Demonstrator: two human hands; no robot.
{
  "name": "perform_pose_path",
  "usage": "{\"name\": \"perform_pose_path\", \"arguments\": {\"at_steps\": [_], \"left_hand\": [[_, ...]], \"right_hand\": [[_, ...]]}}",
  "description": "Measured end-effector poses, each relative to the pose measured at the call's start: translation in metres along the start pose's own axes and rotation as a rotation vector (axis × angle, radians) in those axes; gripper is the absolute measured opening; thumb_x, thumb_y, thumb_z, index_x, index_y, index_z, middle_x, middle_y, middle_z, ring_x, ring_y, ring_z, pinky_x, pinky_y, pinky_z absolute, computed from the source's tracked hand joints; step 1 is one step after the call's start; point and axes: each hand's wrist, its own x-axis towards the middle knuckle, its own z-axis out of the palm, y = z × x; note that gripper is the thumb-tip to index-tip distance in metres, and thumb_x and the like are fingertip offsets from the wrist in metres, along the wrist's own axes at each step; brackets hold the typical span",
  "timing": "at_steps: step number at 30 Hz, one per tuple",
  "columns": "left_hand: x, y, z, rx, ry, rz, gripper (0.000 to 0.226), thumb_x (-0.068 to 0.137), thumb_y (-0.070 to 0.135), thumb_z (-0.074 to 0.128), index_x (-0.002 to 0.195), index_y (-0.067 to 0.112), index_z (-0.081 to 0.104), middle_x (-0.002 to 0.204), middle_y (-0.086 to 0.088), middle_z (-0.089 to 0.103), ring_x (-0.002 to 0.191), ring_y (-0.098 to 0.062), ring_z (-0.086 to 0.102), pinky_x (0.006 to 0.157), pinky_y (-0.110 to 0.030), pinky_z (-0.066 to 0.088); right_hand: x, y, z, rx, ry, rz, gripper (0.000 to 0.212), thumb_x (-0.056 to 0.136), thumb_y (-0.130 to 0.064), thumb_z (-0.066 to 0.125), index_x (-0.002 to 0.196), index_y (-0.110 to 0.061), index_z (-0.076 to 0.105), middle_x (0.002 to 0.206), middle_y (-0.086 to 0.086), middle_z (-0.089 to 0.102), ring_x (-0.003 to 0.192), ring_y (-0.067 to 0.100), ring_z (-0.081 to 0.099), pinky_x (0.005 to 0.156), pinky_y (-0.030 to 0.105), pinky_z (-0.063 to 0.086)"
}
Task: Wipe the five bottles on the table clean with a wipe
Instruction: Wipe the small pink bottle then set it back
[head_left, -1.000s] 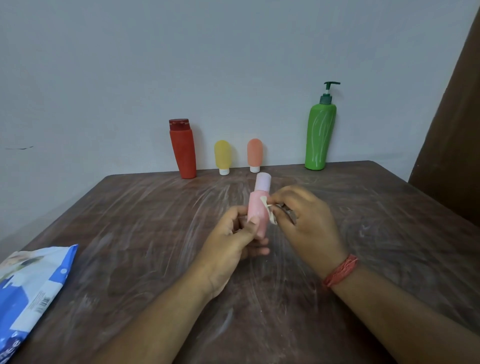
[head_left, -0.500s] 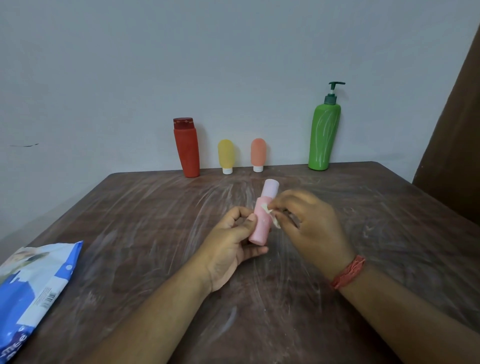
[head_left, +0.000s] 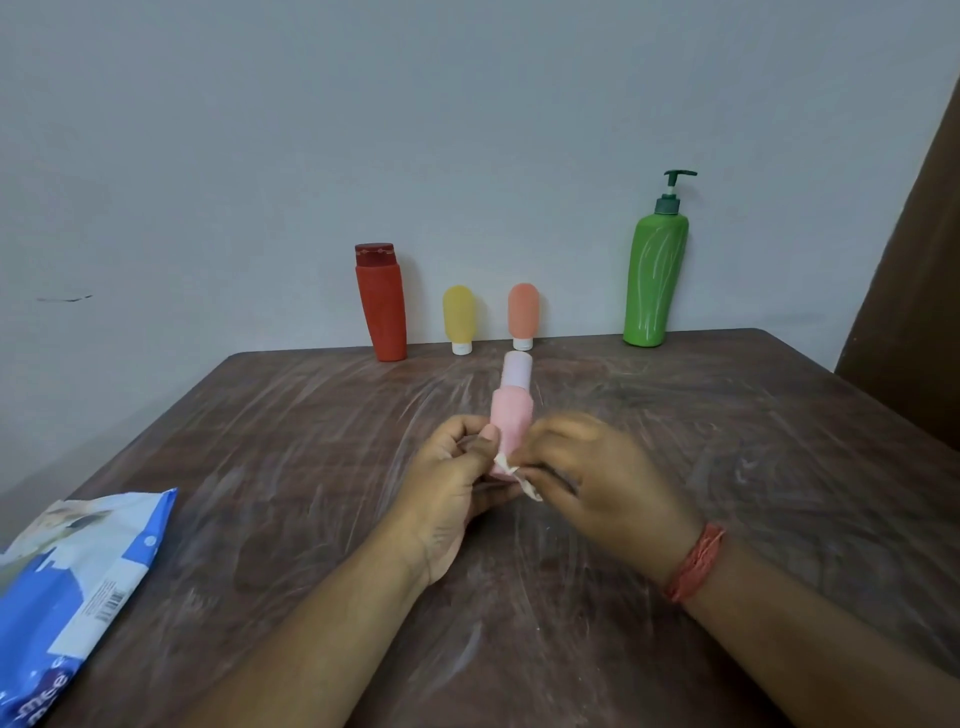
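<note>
Where the brown counter (head_left: 727, 467) meets the wall, a green pump bottle (head_left: 655, 280), red bottle (head_left: 382, 306), yellow tube (head_left: 459, 317) and orange tube (head_left: 523, 312) stand upright in a row. A blue wipes packet (head_left: 67, 597) lies at the counter's left edge. Mid-counter, the left hand (head_left: 457, 488) grips the pink bottle (head_left: 511, 415) near its base, cap pointing away. The right hand (head_left: 608, 478) pinches a small white wipe (head_left: 519, 475) against the bottle's lower end.

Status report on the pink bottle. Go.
Left hand grips pale pink plastic bottle at its base. Right hand pinches small white wipe against it. Nothing in the way.
</note>
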Motion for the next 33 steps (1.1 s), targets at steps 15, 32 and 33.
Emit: {"name": "perform_pose_path", "arguments": {"at_steps": [15,32,33], "left_hand": [[0.000,-0.004,0.005,0.147,0.031,0.006,0.019,0.107,0.017,0.048,0.115,0.008,0.063,0.107,-0.013,0.076,0.102,-0.033,0.073,0.095,-0.049,0.058],[-0.004,0.001,0.005,0.102,0.013,0.022,0.020,0.107,0.024,0.049,0.120,0.018,0.062,0.104,-0.010,0.077,0.086,-0.024,0.076,0.068,-0.033,0.061],[-0.005,0.001,0.007,0.089,0.003,0.030,0.019,0.107,0.025,0.050,0.121,0.019,0.062,0.106,-0.008,0.076,0.086,-0.023,0.076,0.069,-0.034,0.061]], "right_hand": [[0.002,0.005,0.001,0.126,0.226,0.202,0.009,0.086,-0.008,0.074,0.091,-0.015,0.072,0.090,-0.009,0.062,0.080,0.004,0.057,0.070,0.018,0.046],[-0.002,0.002,0.007,0.328,0.198,0.283,0.013,0.084,-0.004,0.074,0.089,-0.016,0.071,0.089,-0.012,0.061,0.083,0.011,0.065,0.072,0.035,0.056],[-0.002,0.002,0.007,0.317,0.200,0.286,0.013,0.084,-0.004,0.074,0.088,-0.015,0.070,0.089,-0.010,0.061,0.083,0.011,0.065,0.071,0.035,0.056]]}}
